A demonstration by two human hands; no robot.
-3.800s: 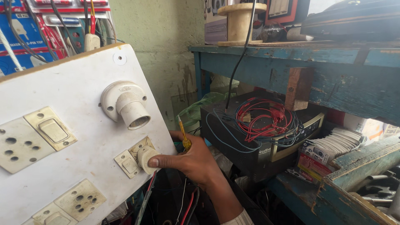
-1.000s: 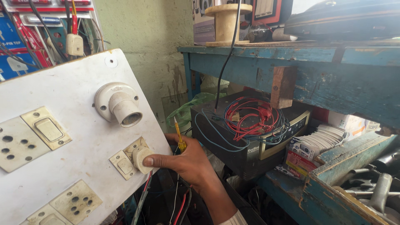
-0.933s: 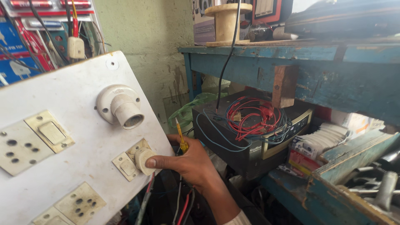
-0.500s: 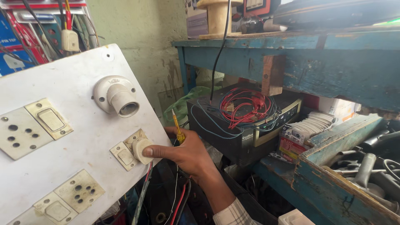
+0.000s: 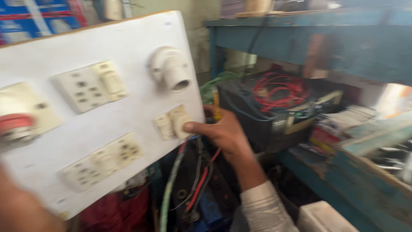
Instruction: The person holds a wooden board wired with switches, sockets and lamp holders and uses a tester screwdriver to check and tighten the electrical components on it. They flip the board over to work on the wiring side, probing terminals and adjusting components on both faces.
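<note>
White and stiff, the switchboard [image 5: 98, 116] looks light but awkward, best gripped at its edges: the right hand [image 5: 223, 135] clasps its right edge, thumb by the small switch [image 5: 178, 122], while the blurred left hand [image 5: 21, 210], grip unclear, sits below its lower corner.

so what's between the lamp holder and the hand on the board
A small switch plate sits between the lamp holder and the right hand, whose thumb touches it, in the head view.

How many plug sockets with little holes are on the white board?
2 clearly: one socket-and-switch plate at the upper middle of the white board, one socket plate at the lower middle. The blurred plate at the left edge may be another.
</note>
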